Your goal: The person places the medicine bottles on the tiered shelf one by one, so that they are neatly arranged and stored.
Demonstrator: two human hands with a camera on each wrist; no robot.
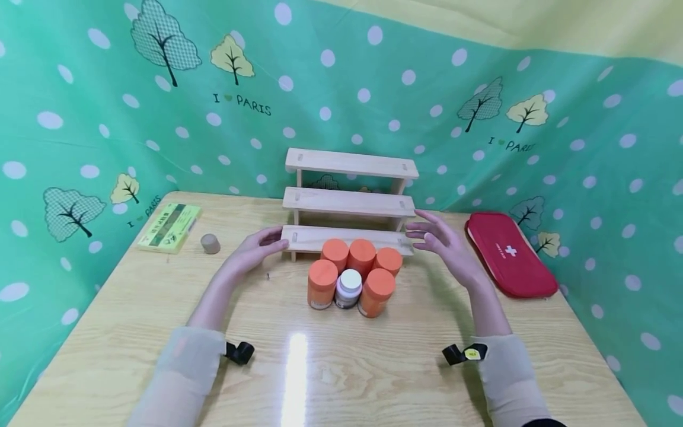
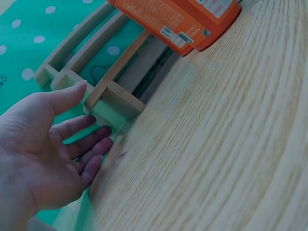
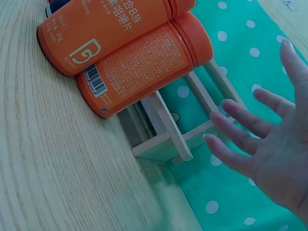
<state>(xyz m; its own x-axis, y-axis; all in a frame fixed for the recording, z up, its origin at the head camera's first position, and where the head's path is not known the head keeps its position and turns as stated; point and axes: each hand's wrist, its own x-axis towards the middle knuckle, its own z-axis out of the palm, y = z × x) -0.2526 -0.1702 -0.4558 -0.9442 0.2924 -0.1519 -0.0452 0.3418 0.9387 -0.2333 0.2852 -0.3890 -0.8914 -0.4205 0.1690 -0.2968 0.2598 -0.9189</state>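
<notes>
A three-step wooden shelf stands against the cloth backdrop. My left hand is at the left end of its lowest step, thumb close to the edge; whether it touches is unclear. In the left wrist view that hand's fingers are loosely bent around nothing. On the other side, my right hand is beside the shelf's right end with fingers spread, holding nothing. Several orange supplement bottles with orange caps cluster in front of the shelf. Among them, in the front row, is a small white-capped bottle.
A red first-aid pouch lies at the right edge of the wooden table. On the left are a yellow-green packet and a small grey cylinder. Green dotted cloth hangs behind and at both sides.
</notes>
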